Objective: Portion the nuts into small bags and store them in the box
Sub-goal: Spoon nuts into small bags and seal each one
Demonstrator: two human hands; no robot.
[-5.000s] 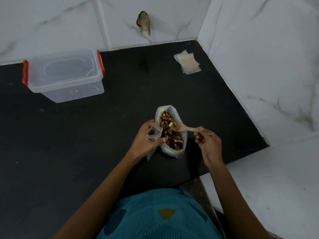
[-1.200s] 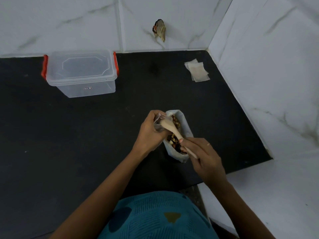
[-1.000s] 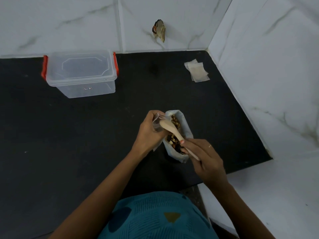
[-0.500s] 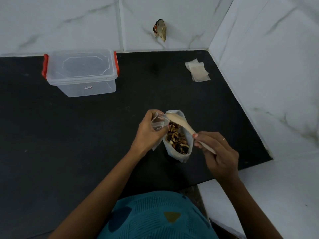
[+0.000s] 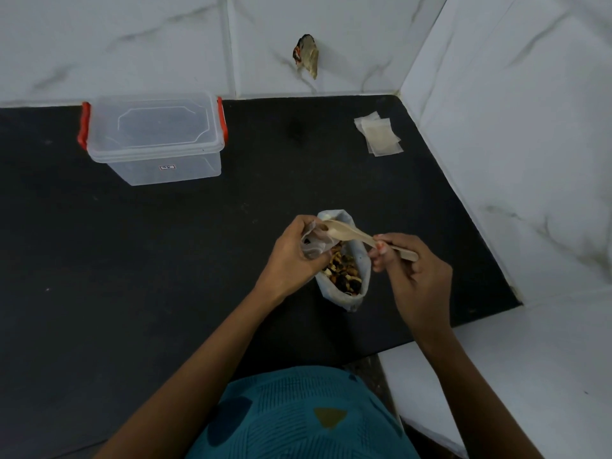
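An open white bag of mixed nuts (image 5: 346,276) stands on the black counter (image 5: 165,260). My left hand (image 5: 291,256) grips a small clear bag (image 5: 314,241) just left of the nut bag, mouth held open. In my right hand (image 5: 414,276) is a wooden spoon (image 5: 357,236), its bowl tipped at the small bag's mouth. A clear plastic box (image 5: 154,137) with red clips and its lid on sits at the back left. Several empty small bags (image 5: 379,137) lie stacked at the back right.
White marble walls close the counter at the back and right (image 5: 513,144). A small object (image 5: 306,56) hangs on the back wall. A white ledge (image 5: 513,359) lies lower right, beyond the counter's front edge.
Five seconds ago the spoon was in the nut bag. Since then it has come up to the small bag's mouth, and my right hand has drawn back to the right, levelling the handle.
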